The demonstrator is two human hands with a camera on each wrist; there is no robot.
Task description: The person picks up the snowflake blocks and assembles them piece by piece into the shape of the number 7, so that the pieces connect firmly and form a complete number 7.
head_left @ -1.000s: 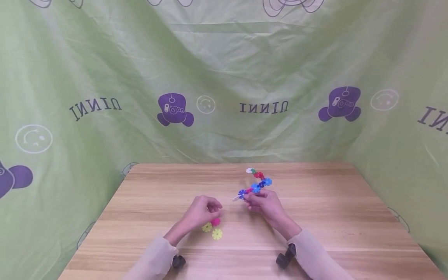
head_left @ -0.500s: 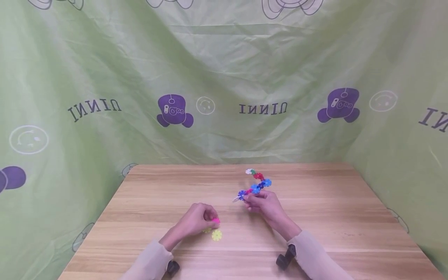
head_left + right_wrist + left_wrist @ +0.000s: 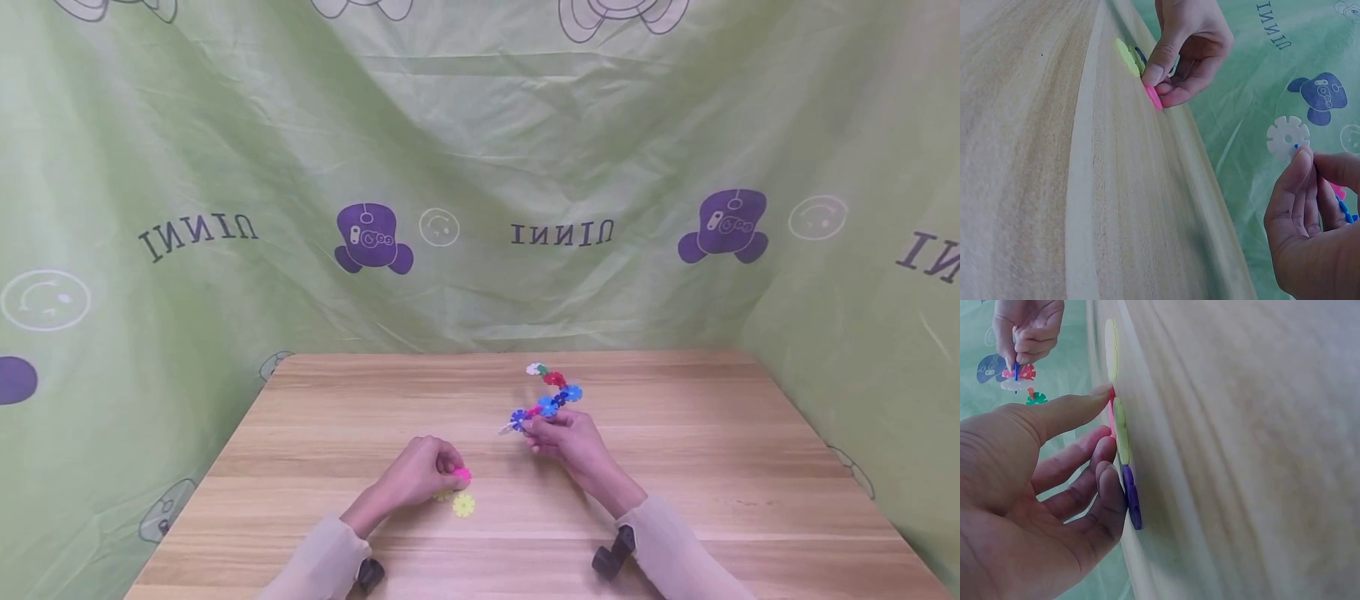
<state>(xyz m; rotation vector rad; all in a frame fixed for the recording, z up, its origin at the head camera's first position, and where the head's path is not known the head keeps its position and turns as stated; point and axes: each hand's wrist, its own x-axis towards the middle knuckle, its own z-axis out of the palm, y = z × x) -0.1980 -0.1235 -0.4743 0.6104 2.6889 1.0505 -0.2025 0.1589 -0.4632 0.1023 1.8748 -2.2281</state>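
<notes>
My left hand [image 3: 420, 473] is low over the table, its thumb and fingertips pinching the edges of a pink snowflake disc [image 3: 462, 476]. A yellow disc [image 3: 463, 505] lies just in front of it. In the left wrist view, a yellow-green disc [image 3: 1122, 431] and a purple disc [image 3: 1130, 497] lie beside the fingers; the hand mostly hides these from the head view. Raised above the table, my right hand [image 3: 570, 442] pinches a curved chain of linked snowflake discs [image 3: 547, 406] in blue, pink, red, green and white. A white disc [image 3: 1288, 137] forms its near end.
The wooden table [image 3: 675, 500] extends around both hands. A green printed curtain [image 3: 480, 283] hangs behind it and along both sides. A black strap-mounted device [image 3: 611, 560] sits at the right wrist, another device [image 3: 369, 575] at the left.
My left hand has come down and slightly toward me onto the pink disc, covering the nearby yellow one, and now pinches the pink disc. My right hand and the chain stay nearly still.
</notes>
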